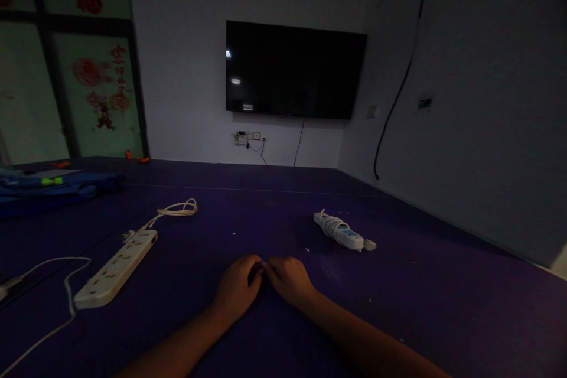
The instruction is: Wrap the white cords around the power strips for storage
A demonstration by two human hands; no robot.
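My left hand rests on the purple surface with its fingers curled in, and a dark gap shows between thumb and forefinger. Beside it, my right hand is curled too, and the two hands meet at their fingertips. I see nothing held in either one. Off to the left lies a white power strip, its cord looped at the far end. Beyond my right hand sits a second power strip with its white cord wound around it.
A white cable runs along the left side. Blue cloth lies at the far left, near small orange objects. Tiny white scraps dot the surface. A television hangs on the back wall, and a black cable hangs on the right wall.
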